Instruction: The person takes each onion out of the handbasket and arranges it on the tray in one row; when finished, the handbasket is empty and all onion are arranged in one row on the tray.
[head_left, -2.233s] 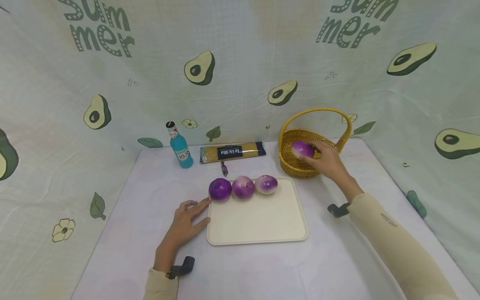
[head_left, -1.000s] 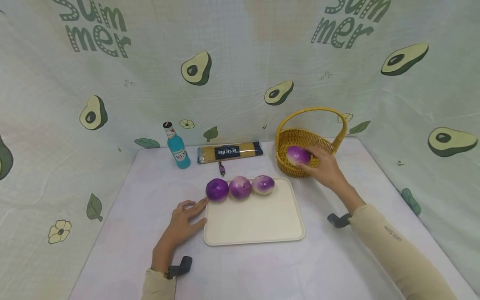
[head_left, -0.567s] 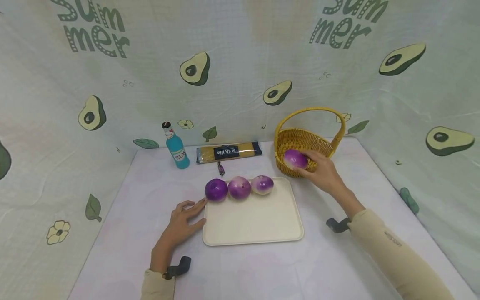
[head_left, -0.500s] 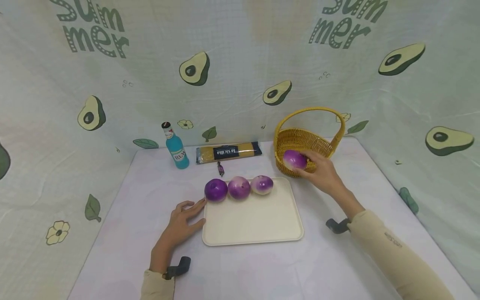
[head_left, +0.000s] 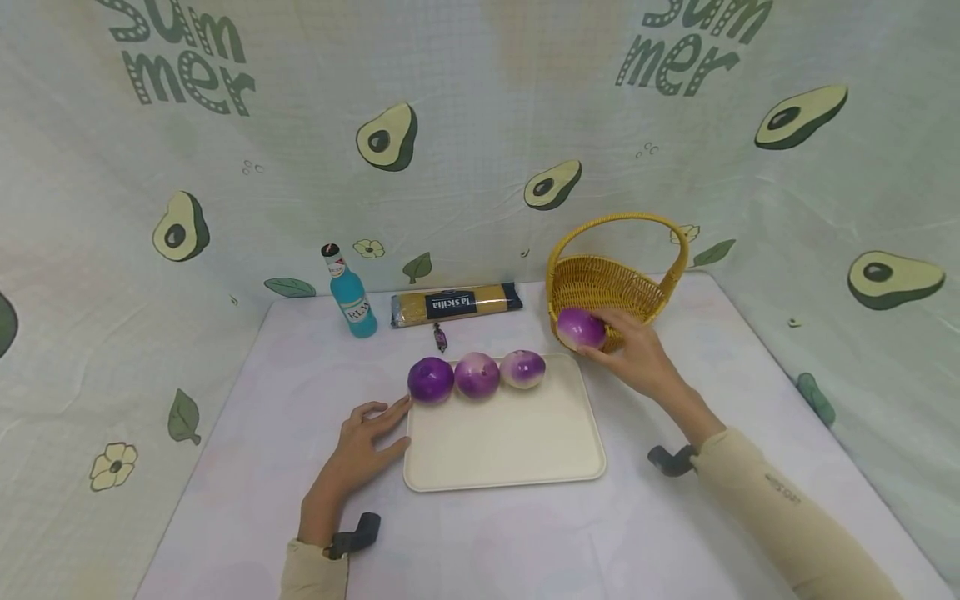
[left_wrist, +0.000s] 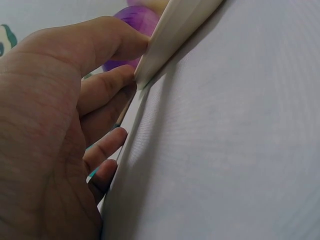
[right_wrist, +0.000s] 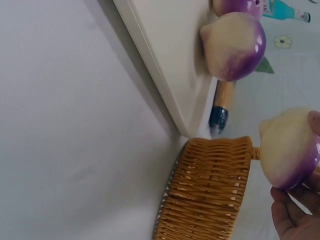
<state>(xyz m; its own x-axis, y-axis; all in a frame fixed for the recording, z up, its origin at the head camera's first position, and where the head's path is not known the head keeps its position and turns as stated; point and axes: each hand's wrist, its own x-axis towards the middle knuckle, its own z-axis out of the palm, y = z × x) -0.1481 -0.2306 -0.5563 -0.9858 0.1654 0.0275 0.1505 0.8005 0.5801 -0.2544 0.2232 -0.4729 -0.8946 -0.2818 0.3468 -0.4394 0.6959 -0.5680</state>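
Note:
My right hand (head_left: 636,354) grips a purple-and-white turnip (head_left: 581,328) at the front left rim of the yellow wicker basket (head_left: 603,279). In the right wrist view the pale pointed end of this turnip (right_wrist: 286,145) shows, with fingertips on its purple side. Along the back edge of a cream tray (head_left: 506,446) sit three more turnips in a row: a dark purple one (head_left: 431,381), a paler one (head_left: 477,376) and a mostly white one (head_left: 522,370). My left hand (head_left: 362,446) rests beside the tray, its extended fingers and thumb touching the left rim, as the left wrist view confirms.
Behind the tray lie a pasta packet (head_left: 456,305) and a small wrapped candy (head_left: 440,337). A blue bottle (head_left: 354,298) stands at the back left. The basket's tall handle (head_left: 618,218) arches above its opening. A patterned cloth (head_left: 465,208) hangs behind the table.
My right hand has brought the turnip from inside the basket forward and left, to its front rim. My left hand has stayed at the tray's edge. The head view has shifted slightly.

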